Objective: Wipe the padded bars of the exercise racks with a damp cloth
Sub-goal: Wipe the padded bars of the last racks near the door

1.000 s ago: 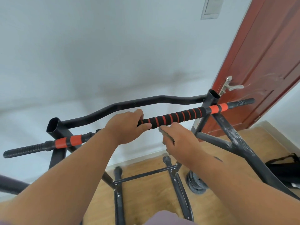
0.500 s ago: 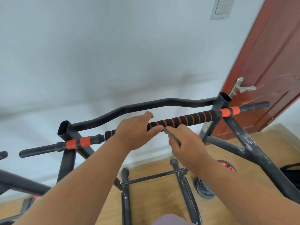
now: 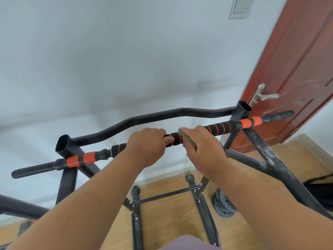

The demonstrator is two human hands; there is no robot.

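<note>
A black padded bar with orange stripes (image 3: 221,127) runs across the top of a black exercise rack (image 3: 270,163). My left hand (image 3: 146,145) grips the bar near its middle, fingers curled over the top. Just to its right, my right hand (image 3: 203,145) holds a grey cloth (image 3: 187,138) wrapped against the padding. Most of the cloth is hidden under my fingers. A short stretch of padding shows between the two hands.
A curved black bar (image 3: 153,117) runs behind the padded one, close to the white wall. A red door (image 3: 297,69) with a metal handle stands at right. Weight plates (image 3: 222,204) and a black bag (image 3: 320,190) lie on the wooden floor. Another rack's tube (image 3: 18,206) enters from the left.
My right hand with the cloth has risen from below the bar onto the padding. The left hand keeps its grip. The view has shifted slightly.
</note>
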